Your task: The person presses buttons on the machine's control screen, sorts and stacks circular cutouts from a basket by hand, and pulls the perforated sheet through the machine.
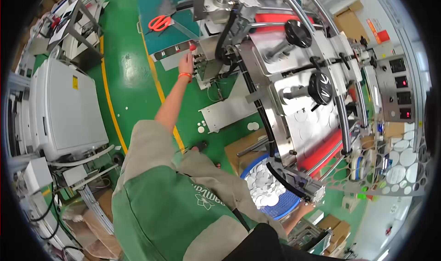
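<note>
My left hand [185, 64], with an orange band at the wrist, reaches the control side of the machine, its fingers closed at a red knob [192, 46]. At the lower right, my right hand [305, 209] is beside the machine's metal corner bracket [317, 193]; its fingers are too small and partly hidden to tell their grip. Near that hand a blue basket [287, 205] holds many white discs [264, 187]. The machine [298, 118] carries a white sheet with round cuts, red rollers [321, 153] and black knobs [320, 88].
Red-handled scissors [159, 23] lie on a green mat [151, 6]. Below the machine are a metal plate [229, 109] and a cardboard box [233, 154]. A large white cabinet [73, 107] stands left. Loose discs [201, 129] lie on the green floor. Perforated white sheet waste hangs right.
</note>
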{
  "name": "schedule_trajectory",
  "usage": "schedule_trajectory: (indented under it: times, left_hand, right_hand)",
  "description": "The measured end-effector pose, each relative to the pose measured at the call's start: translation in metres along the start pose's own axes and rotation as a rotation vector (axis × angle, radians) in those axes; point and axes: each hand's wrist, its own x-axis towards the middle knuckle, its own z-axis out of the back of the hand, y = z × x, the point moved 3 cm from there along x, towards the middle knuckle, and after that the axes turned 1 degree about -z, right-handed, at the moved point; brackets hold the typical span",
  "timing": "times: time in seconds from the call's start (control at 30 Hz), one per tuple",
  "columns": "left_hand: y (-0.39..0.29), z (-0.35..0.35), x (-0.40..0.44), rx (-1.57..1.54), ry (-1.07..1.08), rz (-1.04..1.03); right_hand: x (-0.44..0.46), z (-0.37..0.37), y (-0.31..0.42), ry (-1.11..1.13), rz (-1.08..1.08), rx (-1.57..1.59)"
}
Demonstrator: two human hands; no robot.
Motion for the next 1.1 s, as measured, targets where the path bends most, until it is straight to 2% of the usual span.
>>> schedule_trajectory:
  times: [0.03, 0.07, 0.13, 0.17, 0.23, 0.27, 0.3, 0.33, 0.37, 0.4, 0.47, 0.5, 0.57, 0.6, 0.73, 0.8, 0.83, 0.87, 0.9, 0.93, 0.97, 1.0, 1.07, 1.1]
  left_hand:
    - [0.019, -0.005, -0.001, 0.035, -0.075, 0.053]
    - [0.053, -0.015, 0.006, 0.124, 0.146, 0.191]
    - [0.067, -0.031, -0.002, -0.004, 0.226, 0.152]
    - [0.072, -0.041, -0.004, -0.03, 0.097, 0.0]
    - [0.061, -0.052, -0.016, -0.219, -0.011, 0.181]
    - [0.061, -0.041, -0.011, -0.251, 0.329, 0.614]
    - [0.049, -0.036, -0.02, -0.641, 0.217, 0.645]
    - [0.045, -0.034, -0.028, -1.026, 0.094, 0.663]
    - [0.06, -0.038, -0.026, -1.035, 0.164, 0.577]
    - [0.071, -0.041, -0.018, -1.036, 0.164, 0.578]
    - [0.08, -0.046, -0.005, -0.711, 0.33, 0.431]
    - [0.012, -0.014, -0.024, -0.546, 0.208, 0.277]
    - [-0.003, -0.011, -0.009, -0.093, 0.239, 0.142]
    - [-0.008, -0.011, -0.015, 0.125, 0.073, 0.027]
    - [-0.013, -0.001, -0.015, 0.196, 0.081, -0.011]
    - [0.028, -0.009, 0.007, 0.38, 0.1, -0.467]
    - [0.009, 0.013, 0.006, 0.169, 0.045, -0.186]
    - [0.0, 0.03, 0.014, 0.261, -0.09, -0.325]
    - [-0.003, 0.049, 0.027, 0.268, -0.004, -0.323]
    - [-0.002, 0.057, 0.039, 0.615, -0.218, -0.417]
    - [0.009, 0.065, 0.061, 0.635, -0.137, -0.451]
    - [0.011, 0.075, 0.08, 0.863, -0.072, -0.573]
    - [0.031, 0.078, 0.115, 1.062, 0.297, -0.469]
    - [0.027, 0.077, 0.102, 1.288, 0.309, -0.606]
  right_hand:
    - [0.006, 0.001, 0.007, 0.0, -0.003, -0.007]
    - [0.012, 0.006, 0.019, 0.0, -0.007, -0.017]
    - [0.022, 0.013, 0.04, -0.019, 0.005, -0.036]
    - [0.026, 0.015, 0.048, -0.024, -0.004, -0.031]
    - [0.025, 0.019, 0.043, 0.024, -0.04, -0.12]
    - [0.026, 0.021, 0.042, 0.021, -0.074, -0.155]
    - [0.027, 0.021, 0.044, 0.017, -0.108, -0.189]
    - [0.032, 0.027, 0.078, 0.026, -0.15, -0.062]
    - [0.033, 0.026, 0.083, 0.027, -0.15, -0.064]
    - [0.033, 0.025, 0.086, 0.041, -0.133, -0.057]
    - [0.035, 0.023, 0.079, 0.153, -0.141, -0.009]
    - [0.036, 0.023, 0.078, 0.154, -0.14, -0.01]
    - [0.041, 0.024, 0.088, 0.087, -0.011, -0.057]
    - [0.042, 0.023, 0.084, 0.127, -0.032, -0.096]
    - [0.041, 0.02, 0.08, 0.149, -0.159, -0.051]
    - [0.046, 0.029, 0.114, 0.201, -0.148, -0.061]
    - [0.044, 0.034, 0.116, 0.2, -0.164, -0.166]
    - [0.045, 0.037, 0.124, 0.208, -0.21, -0.155]
    - [0.042, 0.04, 0.13, 0.212, -0.262, -0.148]
    - [0.038, 0.045, 0.132, 0.153, -0.216, -0.165]
    - [0.042, 0.05, 0.137, 0.169, -0.312, -0.18]
    - [0.044, 0.055, 0.151, 0.188, -0.291, -0.134]
    - [0.038, 0.06, 0.135, 0.128, -0.336, 0.055]
    - [0.045, 0.067, 0.152, 0.101, -0.439, 0.083]
